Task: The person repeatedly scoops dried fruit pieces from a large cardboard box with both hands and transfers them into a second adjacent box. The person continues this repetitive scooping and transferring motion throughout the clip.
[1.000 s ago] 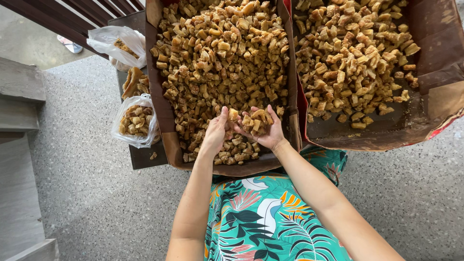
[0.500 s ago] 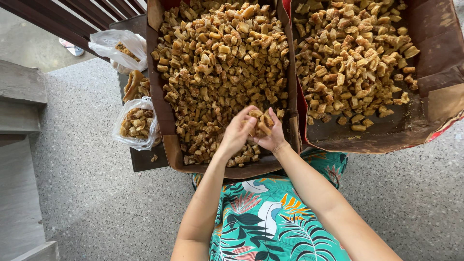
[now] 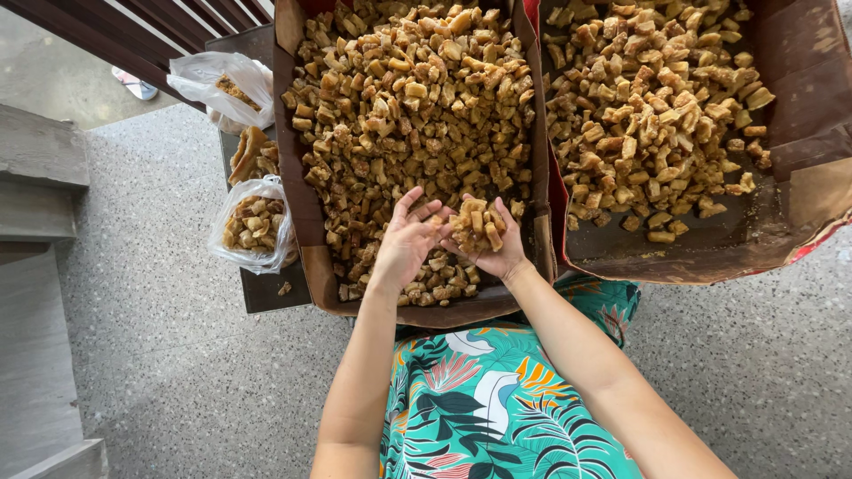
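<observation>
Two big cardboard boxes lie in front of me, heaped with golden-brown fried snack chunks. Over the near end of the left box (image 3: 306, 213), my right hand (image 3: 497, 253) is cupped palm up around a small pile of chunks (image 3: 477, 223). My left hand (image 3: 406, 241) is right beside it, fingers spread and touching the edge of that pile. The loose chunks (image 3: 399, 98) fill the left box almost to its rim. The right box (image 3: 799, 115) is fuller at the far side and shows bare cardboard floor near me.
On a dark low table (image 3: 266, 291) to the left stand clear plastic bags (image 3: 253, 226) partly filled with chunks, another bag (image 3: 222, 84) behind. Speckled stone floor all round, concrete steps (image 3: 40, 186) at far left, a dark railing at top left. My patterned teal dress (image 3: 497, 399) is below.
My hands have lifted slightly out of the chunks and drawn apart. The right palm now faces up with a scooped pile; the left hand has opened beside it.
</observation>
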